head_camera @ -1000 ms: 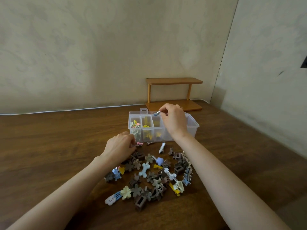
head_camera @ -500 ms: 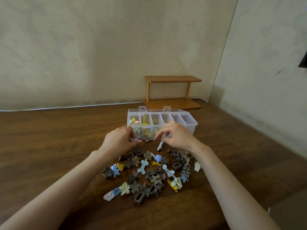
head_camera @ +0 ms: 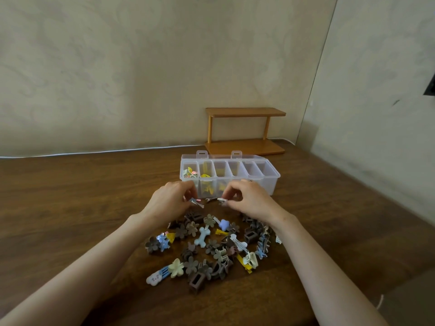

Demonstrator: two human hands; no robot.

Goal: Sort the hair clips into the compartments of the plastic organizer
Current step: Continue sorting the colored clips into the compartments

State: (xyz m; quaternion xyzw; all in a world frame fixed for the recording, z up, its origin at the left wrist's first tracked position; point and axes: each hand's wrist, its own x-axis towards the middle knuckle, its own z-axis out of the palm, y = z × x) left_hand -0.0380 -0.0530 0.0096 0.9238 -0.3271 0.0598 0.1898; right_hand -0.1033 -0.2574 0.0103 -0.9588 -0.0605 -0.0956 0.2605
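Observation:
A clear plastic organizer (head_camera: 270,182) with a row of compartments stands on the wooden table; its left compartments hold small coloured and yellow clips. In front of it lies a heap of hair clips (head_camera: 211,250), mostly brown flowers and claws, plus a pale blue bone clip (head_camera: 202,236). My left hand (head_camera: 169,201) pinches a small metal clip (head_camera: 196,203) just in front of the organizer. My right hand (head_camera: 251,200) pinches a small white clip (head_camera: 221,200) beside it. Another thin clip (head_camera: 210,199) lies between the hands.
A small two-tier wooden shelf (head_camera: 244,130) stands behind the organizer against the wall. A white cable (head_camera: 94,152) runs along the table's back edge. The wall corner is at the right, and the table's front edge is near my right forearm.
My right hand came back from above the organizer to the table in front of it and picked up a white clip. My left hand stayed in place holding its clip.

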